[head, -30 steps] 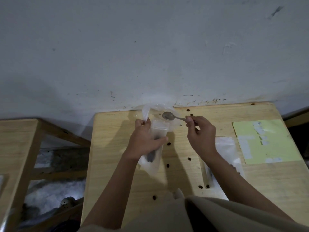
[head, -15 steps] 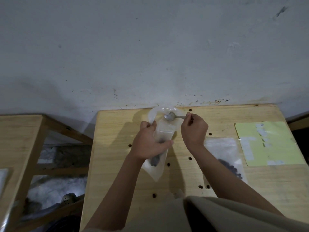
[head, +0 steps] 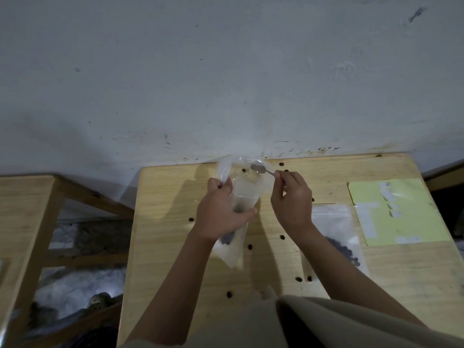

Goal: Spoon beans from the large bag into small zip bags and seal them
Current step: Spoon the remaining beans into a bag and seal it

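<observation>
Above the table (head: 160,222), a small zip bag (head: 242,197) was gripped open-mouthed by the left hand (head: 221,217) so the spoon (head: 258,168), pinched by the right hand (head: 292,199), could be emptied inside.

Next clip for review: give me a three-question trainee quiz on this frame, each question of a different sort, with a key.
1. True or false: the spoon is held in the left hand.
2. Multiple choice: where does the yellow sheet lie? A) under the held zip bag B) on the table beyond the right hand, toward the right edge C) on the floor
3. Fill in: loose ___ lie scattered on the tabletop.

Key
1. False; the right hand holds it at the mouth of the bag, which the left hand grips.
2. B
3. beans
</observation>
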A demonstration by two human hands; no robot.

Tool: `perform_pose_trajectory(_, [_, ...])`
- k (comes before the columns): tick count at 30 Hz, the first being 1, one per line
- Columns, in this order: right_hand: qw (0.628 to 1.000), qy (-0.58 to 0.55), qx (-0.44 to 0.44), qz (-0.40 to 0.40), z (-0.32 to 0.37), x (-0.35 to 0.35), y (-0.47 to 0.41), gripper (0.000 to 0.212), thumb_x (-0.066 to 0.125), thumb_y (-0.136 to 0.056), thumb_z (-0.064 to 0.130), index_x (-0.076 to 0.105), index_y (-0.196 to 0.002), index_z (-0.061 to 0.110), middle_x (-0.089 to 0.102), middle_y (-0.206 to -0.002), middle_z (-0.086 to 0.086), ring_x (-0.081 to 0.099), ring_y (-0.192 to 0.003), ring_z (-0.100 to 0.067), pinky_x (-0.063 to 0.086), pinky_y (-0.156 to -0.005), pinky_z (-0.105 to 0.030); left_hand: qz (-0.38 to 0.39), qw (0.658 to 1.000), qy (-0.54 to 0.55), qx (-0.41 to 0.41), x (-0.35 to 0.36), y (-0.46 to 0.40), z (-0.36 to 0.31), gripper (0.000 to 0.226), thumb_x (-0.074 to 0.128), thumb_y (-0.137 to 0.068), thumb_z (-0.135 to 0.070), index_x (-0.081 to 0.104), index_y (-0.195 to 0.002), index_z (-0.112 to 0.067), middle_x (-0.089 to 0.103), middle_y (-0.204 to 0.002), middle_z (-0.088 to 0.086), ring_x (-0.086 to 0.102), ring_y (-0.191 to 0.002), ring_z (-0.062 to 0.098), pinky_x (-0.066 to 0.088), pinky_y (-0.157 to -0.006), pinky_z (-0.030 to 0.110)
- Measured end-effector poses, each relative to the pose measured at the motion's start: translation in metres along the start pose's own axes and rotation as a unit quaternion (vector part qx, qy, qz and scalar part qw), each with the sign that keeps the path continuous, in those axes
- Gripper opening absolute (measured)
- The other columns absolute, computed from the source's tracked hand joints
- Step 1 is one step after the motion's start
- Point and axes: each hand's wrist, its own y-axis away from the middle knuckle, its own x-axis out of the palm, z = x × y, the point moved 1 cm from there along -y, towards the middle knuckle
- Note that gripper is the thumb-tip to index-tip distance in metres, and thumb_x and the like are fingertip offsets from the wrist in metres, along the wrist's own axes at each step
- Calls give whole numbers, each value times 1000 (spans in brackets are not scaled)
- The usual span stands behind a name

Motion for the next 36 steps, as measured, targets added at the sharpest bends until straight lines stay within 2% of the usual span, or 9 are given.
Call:
perform_pose_trajectory(3, [1000, 15, 9, 12, -5, 4, 3, 17, 53, -91, 4, 67, -84, -3, 60, -67, -11, 53, -59, -19, 37, -55, -21, 3, 1000, 8, -2, 0, -1, -3, 74, 72, -68, -56, 49, -127, -17, 31, -109, -7, 50, -90, 10, 46, -74, 24])
perform_pose_trajectory(7, [979, -17, 201, 20, -4, 7, -5, 34, 48, -95, 12, 64, -69, -4, 58, -57, -15, 49, -50, -22, 34, -48, -24, 10, 999, 28, -11, 0, -1, -1, 69, 74, -66, -54, 52, -122, -21, 34, -109, -6, 52, -91, 11, 46, -75, 25])
perform_pose_trajectory(15, [814, -213, 541, 6, -19, 19, -24, 41, 54, -92, 13, 59, -52, 11, 62, -58, -13, 65, -63, -32, 57, -72, -52, 23, 992, 109, -54, 1, -3, 13, 59, 77, -60, -54, 56, -110, -32, 40, -106, -10, 57, -91, 10, 53, -84, 35])
perform_pose_trajectory(21, [813, -233, 530, 57, -13, 30, -21, 27, 54, -94, 16, 69, -75, 3, 66, -65, -12, 66, -63, -28, 59, -70, -47, 27, 988, 134, -66, -2, -9, 18, 51, 77, -60, -53, 56, -102, -35, 43, -108, -9, 57, -94, 10, 52, -87, 38])
perform_pose_trajectory(25, [949, -110, 286, 71, -11, 24, -21, 31, 50, -95, 15, 69, -73, 3, 66, -64, -17, 63, -61, -32, 51, -60, -37, 13, 990, 123, -66, -5, -11, 20, 51, 78, -61, -52, 57, -104, -32, 42, -107, -10, 57, -91, 8, 53, -84, 37])
perform_pose_trajectory(28, [968, -84, 208, 115, -6, 28, -20, 30, 49, -95, 14, 69, -76, 1, 67, -63, -15, 61, -59, -30, 46, -59, -34, 3, 994, 97, -53, -8, -12, 22, 61, 76, -59, -55, 59, -111, -28, 42, -106, -10, 57, -90, 9, 54, -81, 36])
perform_pose_trajectory(30, [931, -125, 312, 142, -6, 35, -24, 32, 49, -95, 16, 68, -70, 6, 68, -65, -11, 66, -64, -28, 54, -67, -35, 5, 994, 100, -52, -10, -13, 22, 64, 76, -58, -56, 59, -113, -26, 42, -106, -9, 56, -91, 9, 55, -81, 37])
perform_pose_trajectory(33, [791, -259, 544, 108, -11, 40, -31, 25, 53, -93, 13, 65, -72, 3, 65, -67, -8, 65, -65, -24, 58, -73, -42, 18, 992, 106, -69, -11, -13, 23, 66, 76, -60, -55, 59, -116, -25, 42, -108, -9, 55, -94, 10, 54, -84, 37])
perform_pose_trajectory(36, [683, -329, 650, 56, -14, 41, -29, 21, 58, -91, 10, 61, -72, 2, 65, -72, -12, 64, -62, -18, 60, -61, -34, 22, 990, 113, -83, -13, -11, 26, 63, 77, -60, -54, 58, -114, -26, 42, -110, -10, 56, -96, 11, 53, -86, 38])
